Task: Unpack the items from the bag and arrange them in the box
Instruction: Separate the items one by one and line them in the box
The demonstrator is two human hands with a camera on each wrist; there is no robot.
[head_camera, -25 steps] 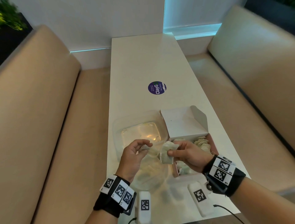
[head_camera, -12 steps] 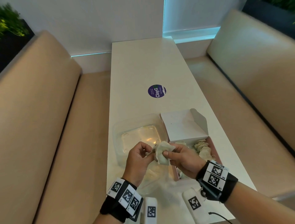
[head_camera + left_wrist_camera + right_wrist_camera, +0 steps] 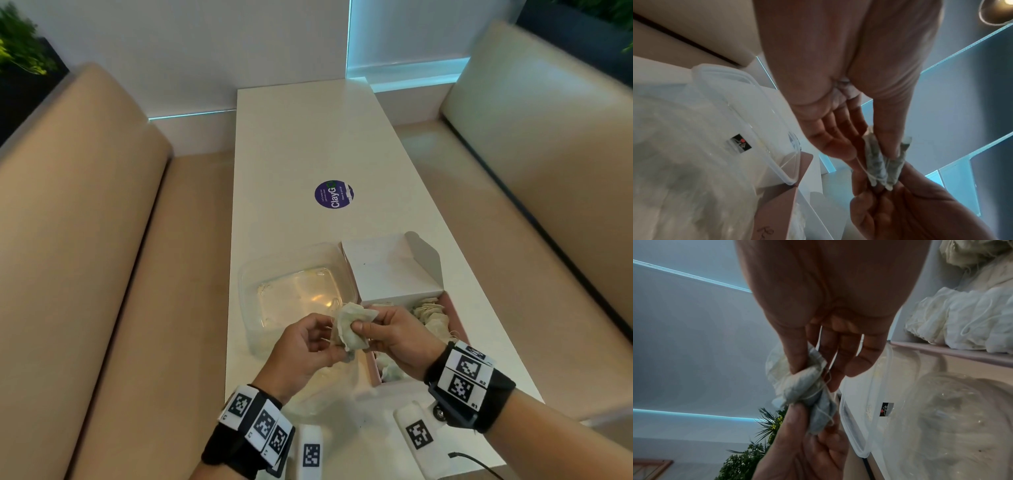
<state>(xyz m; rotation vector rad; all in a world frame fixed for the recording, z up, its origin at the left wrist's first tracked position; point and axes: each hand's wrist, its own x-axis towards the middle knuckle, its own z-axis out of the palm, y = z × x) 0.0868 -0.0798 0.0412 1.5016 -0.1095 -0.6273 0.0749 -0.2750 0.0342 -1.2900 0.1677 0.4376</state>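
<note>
A small whitish sachet (image 3: pixel 349 329) with a thin string hangs between my two hands above the table's near end. My right hand (image 3: pixel 368 330) pinches its upper part between thumb and fingers. My left hand (image 3: pixel 329 342) pinches its lower end, seen clearly in the right wrist view on the sachet (image 3: pixel 803 391). Under the hands lies a crumpled clear plastic bag (image 3: pixel 329 390). To the right stands a pink cardboard box (image 3: pixel 457 318), its white lid (image 3: pixel 387 267) open, with several similar sachets (image 3: pixel 430 315) inside.
A clear plastic container (image 3: pixel 246 274) sits left of the box, touching it. A purple round sticker (image 3: pixel 334 194) marks the white table's middle. Beige benches flank the table on both sides. A black cable (image 3: pixel 476 462) lies at the near right corner.
My hands have come together; the left hand has moved right and taken hold of the sachet that the right hand was holding alone.
</note>
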